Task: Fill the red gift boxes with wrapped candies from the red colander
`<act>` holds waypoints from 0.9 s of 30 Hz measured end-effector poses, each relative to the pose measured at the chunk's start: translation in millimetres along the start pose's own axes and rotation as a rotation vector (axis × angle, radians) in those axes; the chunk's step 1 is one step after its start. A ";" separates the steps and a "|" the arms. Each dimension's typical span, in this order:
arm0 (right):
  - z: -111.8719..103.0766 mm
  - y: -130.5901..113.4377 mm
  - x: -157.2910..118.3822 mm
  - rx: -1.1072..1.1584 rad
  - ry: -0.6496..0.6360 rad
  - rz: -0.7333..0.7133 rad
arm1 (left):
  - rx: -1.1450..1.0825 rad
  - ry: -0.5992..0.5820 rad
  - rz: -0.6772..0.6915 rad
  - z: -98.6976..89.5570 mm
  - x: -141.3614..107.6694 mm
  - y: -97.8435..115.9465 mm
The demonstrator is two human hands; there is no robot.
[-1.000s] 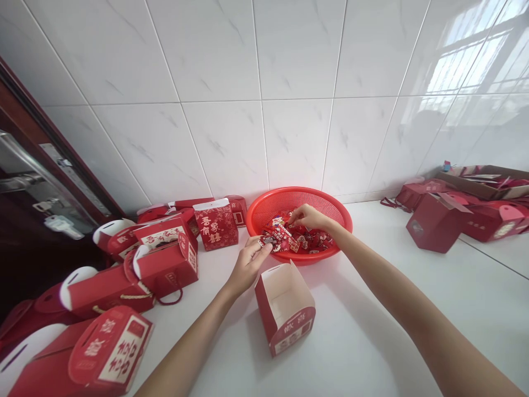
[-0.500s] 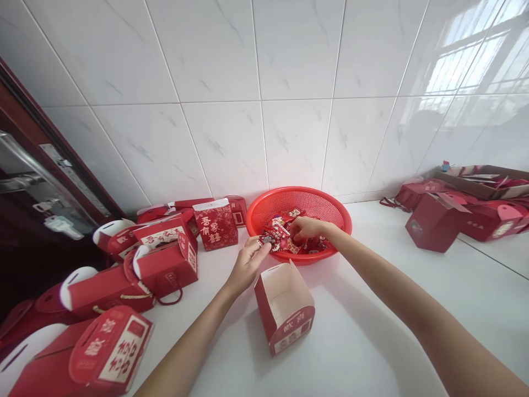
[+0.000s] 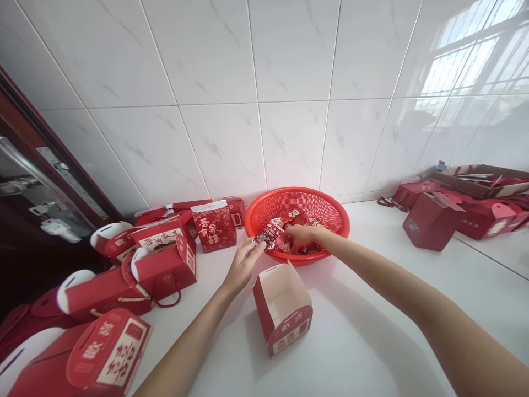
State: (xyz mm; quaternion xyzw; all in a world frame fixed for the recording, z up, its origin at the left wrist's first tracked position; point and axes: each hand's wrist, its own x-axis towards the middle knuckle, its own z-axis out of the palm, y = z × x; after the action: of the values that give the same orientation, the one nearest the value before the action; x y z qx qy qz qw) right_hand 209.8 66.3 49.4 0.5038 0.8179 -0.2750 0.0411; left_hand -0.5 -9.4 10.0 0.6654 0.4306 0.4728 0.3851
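My left hand [image 3: 243,263] pinches red-and-white wrapped candies [image 3: 268,235] between thumb and fingers, at the front left rim of a red plastic basket [image 3: 339,220]. Inside that basket lie several more shiny red wrapped candies [image 3: 294,215]. My right hand [image 3: 301,237] reaches down into them, fingers bent together; its fingertips are partly hidden, so what they hold is unclear. Just in front of the basket an open red gift box [image 3: 285,309] stands on the white counter, its pale inside showing and nothing visible in it.
Several red gift boxes [image 3: 169,264] crowd the left side, some with cord handles. An upright red box [image 3: 214,226] stands left of the basket. To the right are another red box [image 3: 432,220] and a cardboard tray [image 3: 475,187]. A tiled wall [image 3: 293,143] rises behind.
My right hand has shifted slightly toward the left and lower among the candies. My left hand keeps its candies, now tilted a little differently. The view has moved slightly.
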 end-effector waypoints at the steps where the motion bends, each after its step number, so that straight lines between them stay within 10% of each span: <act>1: -0.3 -0.4 -0.1 0.002 -0.016 0.005 | -0.005 0.003 -0.006 -0.2 0.3 0.0; 18: -3.9 8.7 7.3 0.262 0.031 -0.160 | -0.052 0.012 -0.023 -0.7 3.2 -2.9; 27: -6.6 14.4 11.0 0.433 0.449 -0.236 | -0.154 0.011 -0.068 -2.3 3.8 -1.9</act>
State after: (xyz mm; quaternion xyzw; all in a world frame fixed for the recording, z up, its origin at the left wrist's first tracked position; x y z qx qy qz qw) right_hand 217.9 83.3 45.4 0.4504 0.7818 -0.3276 -0.2803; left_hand -2.3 -4.9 9.9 0.6163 0.4175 0.4947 0.4484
